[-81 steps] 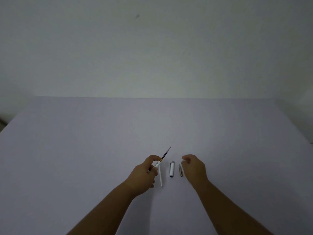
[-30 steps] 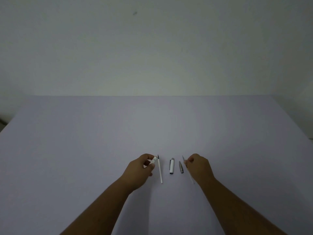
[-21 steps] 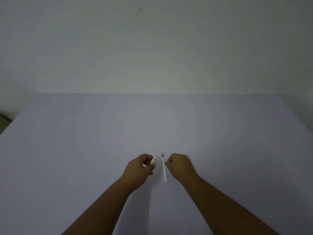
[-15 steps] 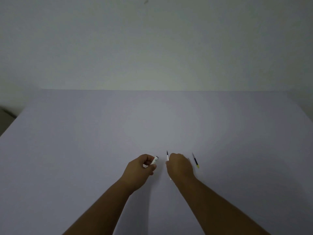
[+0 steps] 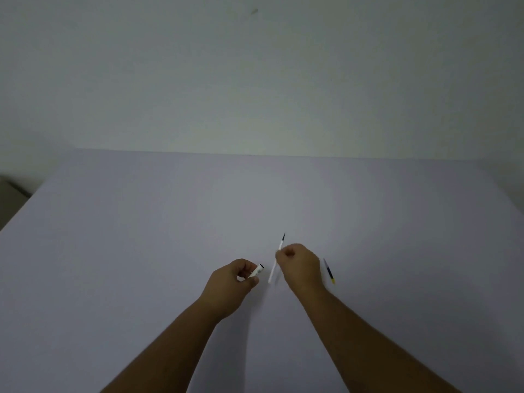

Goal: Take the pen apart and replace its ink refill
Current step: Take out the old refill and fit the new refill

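My left hand [image 5: 233, 280] is closed around a short white pen barrel [image 5: 257, 271], whose dark open end points up and to the right. My right hand [image 5: 300, 265] pinches a thin white refill [image 5: 274, 265] with a dark tip, lifted off the table and tilted, tip away from me. The refill's lower end hangs a short way right of the barrel's opening, apart from it. A second refill [image 5: 329, 271], dark with a yellow end, lies on the table just right of my right hand. The other pen parts are hidden behind my right hand.
A pale lilac table [image 5: 141, 222] fills the lower view, its far edge meeting a plain wall [image 5: 255, 80]. Its left edge slopes toward me, with a dark strip of floor [image 5: 11, 194] beyond.
My right hand laid the dark, yellow-ended refill on the table to the right, moved left, and picked up the white refill, lifting and tilting it. My left hand kept hold of the barrel.
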